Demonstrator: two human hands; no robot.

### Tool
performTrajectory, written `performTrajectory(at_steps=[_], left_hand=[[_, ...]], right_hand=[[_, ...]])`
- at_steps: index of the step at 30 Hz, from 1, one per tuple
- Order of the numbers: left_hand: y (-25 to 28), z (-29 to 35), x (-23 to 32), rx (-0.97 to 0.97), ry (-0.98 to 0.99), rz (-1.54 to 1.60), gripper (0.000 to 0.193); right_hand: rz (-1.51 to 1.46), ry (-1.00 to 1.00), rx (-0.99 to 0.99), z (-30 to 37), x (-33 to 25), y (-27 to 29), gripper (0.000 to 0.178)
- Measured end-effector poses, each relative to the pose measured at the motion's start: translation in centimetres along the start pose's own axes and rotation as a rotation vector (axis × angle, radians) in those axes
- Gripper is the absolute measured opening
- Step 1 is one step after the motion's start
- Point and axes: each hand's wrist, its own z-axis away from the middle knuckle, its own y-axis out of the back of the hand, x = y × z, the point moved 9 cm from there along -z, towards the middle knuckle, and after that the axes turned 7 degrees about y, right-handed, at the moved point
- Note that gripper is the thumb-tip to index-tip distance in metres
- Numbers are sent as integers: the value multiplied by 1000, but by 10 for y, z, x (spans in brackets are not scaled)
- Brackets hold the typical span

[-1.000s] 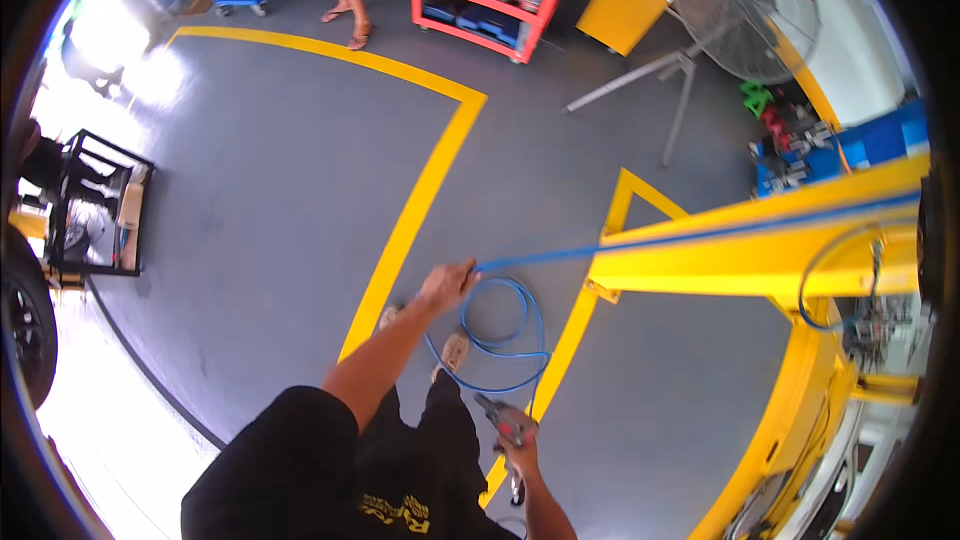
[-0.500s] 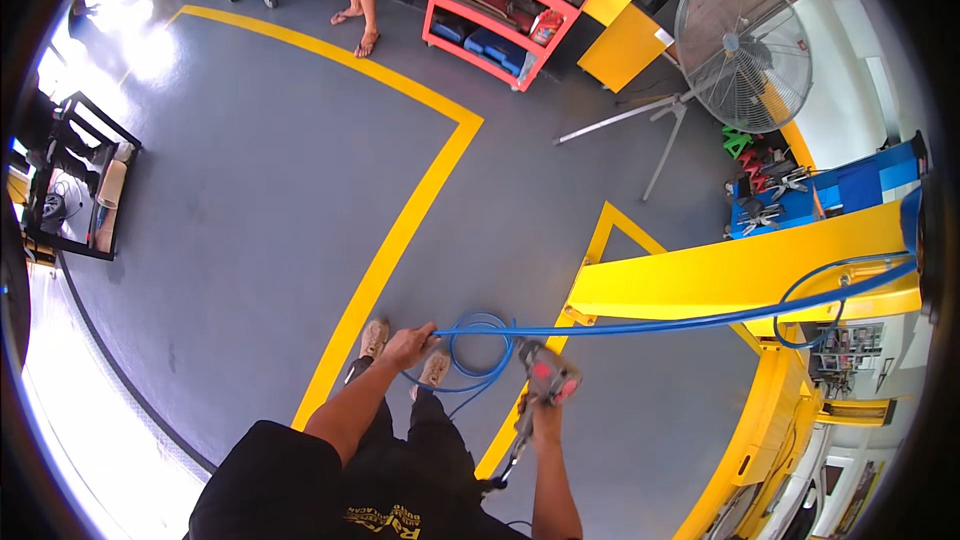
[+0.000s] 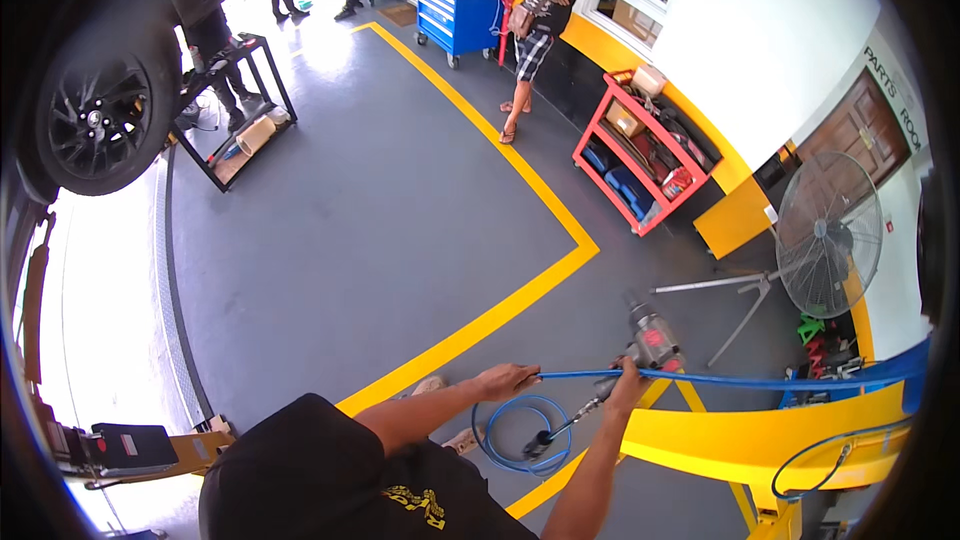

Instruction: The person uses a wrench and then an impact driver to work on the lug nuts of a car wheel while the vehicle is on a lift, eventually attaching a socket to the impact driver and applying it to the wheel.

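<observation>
My left hand (image 3: 508, 380) is closed round a blue air hose (image 3: 740, 381), which stretches taut to the right. My right hand (image 3: 628, 387) grips the handle of a grey impact wrench (image 3: 655, 337) with red marking, its nose pointing up and away. The stretched hose passes right by this hand; whether the fingers also touch it I cannot tell. From the wrench's handle hangs a short dark lead with a black end piece (image 3: 540, 444). Below my hands, more of the blue hose lies in a coil (image 3: 497, 452) on the floor, beside my shoes.
A yellow lift arm (image 3: 760, 440) reaches in at the right. A standing fan (image 3: 828, 235), a red tool cart (image 3: 645, 150) and a blue tool cabinet (image 3: 460, 10) are farther off. A person (image 3: 545, 0) stands with crossed arms. At left are a black trolley (image 3: 235, 110) and a car wheel (image 3: 100, 120).
My view has swung up and left, bringing the wheel and the standing person into it. The wrench has risen and now points away; my left hand still holds the hose.
</observation>
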Motion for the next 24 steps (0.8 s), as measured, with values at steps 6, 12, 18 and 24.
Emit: performTrajectory(at_steps=[6,12,18,24], left_hand=[[56,-57,206,373,-242,277,49],[-50,-50,585,-329,-534,378,85],[-22,-124,535,314,-717,231,43],[-54,-156,373,220,-456,-12,36]], right_hand=[[204,41,-177,-16,181,-8,36],[339,-76,-385,87,280,-27,48],[452,-178,-501,129,313,-8,60],[656,-326,-571,145,373,57,72]])
